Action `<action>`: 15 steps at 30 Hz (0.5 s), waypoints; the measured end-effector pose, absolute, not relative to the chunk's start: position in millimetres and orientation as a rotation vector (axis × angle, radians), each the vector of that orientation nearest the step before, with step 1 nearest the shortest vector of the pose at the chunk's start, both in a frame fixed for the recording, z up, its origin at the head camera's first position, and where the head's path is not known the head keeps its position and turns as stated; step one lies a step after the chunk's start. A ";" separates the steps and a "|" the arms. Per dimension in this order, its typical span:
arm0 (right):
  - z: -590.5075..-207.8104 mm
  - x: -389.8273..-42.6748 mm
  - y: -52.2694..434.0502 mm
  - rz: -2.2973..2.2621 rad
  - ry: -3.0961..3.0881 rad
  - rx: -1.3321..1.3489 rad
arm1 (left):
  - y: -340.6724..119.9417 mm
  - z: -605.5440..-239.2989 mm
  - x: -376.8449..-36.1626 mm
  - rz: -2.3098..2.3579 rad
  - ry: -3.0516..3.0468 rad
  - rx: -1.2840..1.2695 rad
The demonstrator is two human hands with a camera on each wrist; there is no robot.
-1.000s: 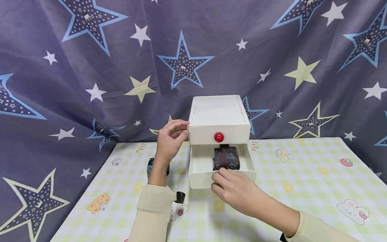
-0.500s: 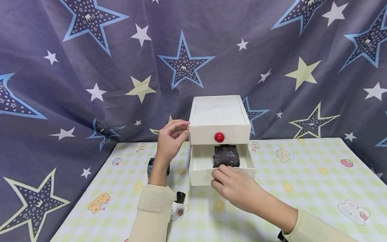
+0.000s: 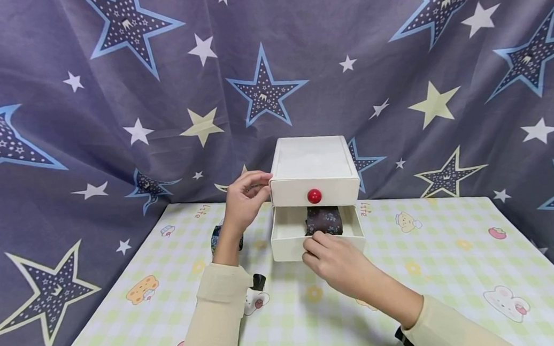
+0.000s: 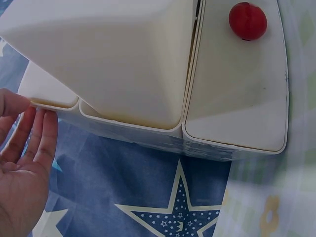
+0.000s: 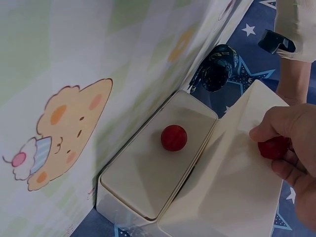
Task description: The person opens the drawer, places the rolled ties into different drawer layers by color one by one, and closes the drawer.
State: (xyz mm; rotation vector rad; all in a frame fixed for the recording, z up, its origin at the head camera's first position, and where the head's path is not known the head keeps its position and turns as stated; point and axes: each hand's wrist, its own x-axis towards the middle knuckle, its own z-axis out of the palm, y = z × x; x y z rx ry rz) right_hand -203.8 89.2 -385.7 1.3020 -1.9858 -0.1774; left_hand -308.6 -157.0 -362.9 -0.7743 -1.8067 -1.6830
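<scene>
A white two-drawer box (image 3: 311,160) stands at the back of the table. Its top drawer is closed, with a red knob (image 3: 314,195) on the front. The lower drawer (image 3: 287,247) is pulled partway out and holds a dark flowered cloth (image 3: 323,219). My right hand (image 3: 333,257) is at this drawer's front; in the right wrist view its fingers (image 5: 291,148) pinch the drawer's red knob (image 5: 273,147). My left hand (image 3: 244,199) grips the box's upper left corner, with the thumb and fingers (image 4: 39,133) on either side of the edge.
A dark patterned roll (image 3: 216,240) lies on the table behind my left wrist, left of the box. The checked tablecloth (image 3: 432,248) with cartoon prints stretches to the right and front. A star-printed curtain (image 3: 108,99) hangs close behind the box.
My right hand has moved the lower drawer a little way back into the box, so less of the cloth shows. The left hand has stayed at the corner.
</scene>
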 end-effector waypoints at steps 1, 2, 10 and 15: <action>-385.8 -204.4 89.1 -0.178 -1.989 1.303 | -157.2 -363.0 -308.5 -1.680 -1.807 -0.777; -385.8 -204.9 89.0 -0.179 -1.992 1.303 | -157.3 -362.9 -308.2 -1.678 -1.808 -0.777; -385.4 -207.9 88.1 -0.182 -1.997 1.295 | -156.9 -361.9 -307.9 -1.696 -1.817 -0.758; -384.8 -209.9 87.8 -0.183 -2.007 1.295 | -157.2 -362.0 -307.9 -1.697 -1.816 -0.757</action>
